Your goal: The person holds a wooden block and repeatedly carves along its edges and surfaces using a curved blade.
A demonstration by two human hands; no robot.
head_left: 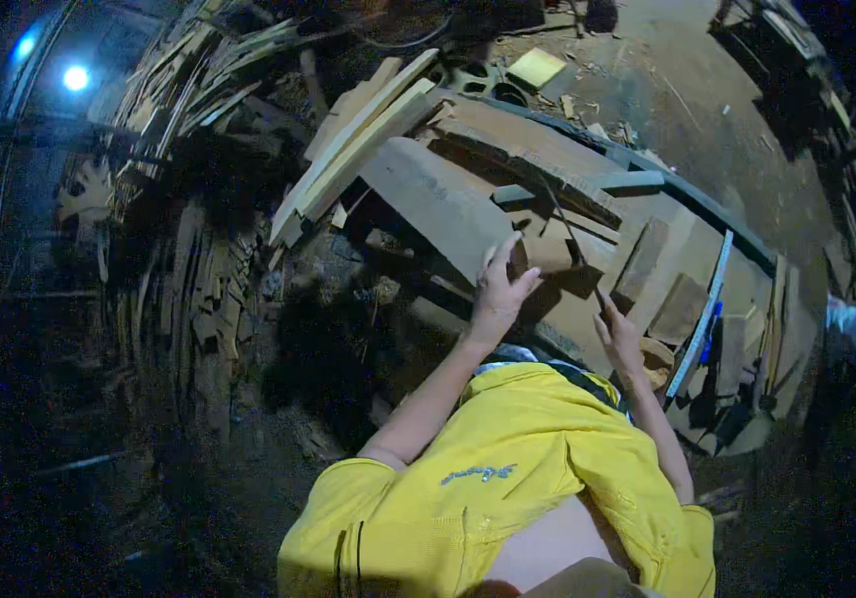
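The right hand is closed on the near end of a thin dark tool, with the thumb laid along it, probably so the angle can be guided finely. Shadow hides its exact kind. The left hand sits at the left end of a small wooden block, thumb and fingers apart on either side of that end — a hold that looks meant to steady the block, though I cannot tell how firmly it is pinched. The block lies between the two hands, just in front of the person's waist, with the tool's dark part close by its right side; whether the two touch is unclear.

Around them is a cluttered workbench. A wide plank slants in from the upper left, near the left hand. Beyond the block lies a thick dark-edged beam. To the right, two brown offcuts lie near the right hand, and a long pale strip lies past them, perhaps kept at the side so it can be reached easily.

Farther out, pale boards rest stacked at the bench's left end — likely there to leave working room — and a heap of scrap wood fills the dim corner beneath a bright lamp.
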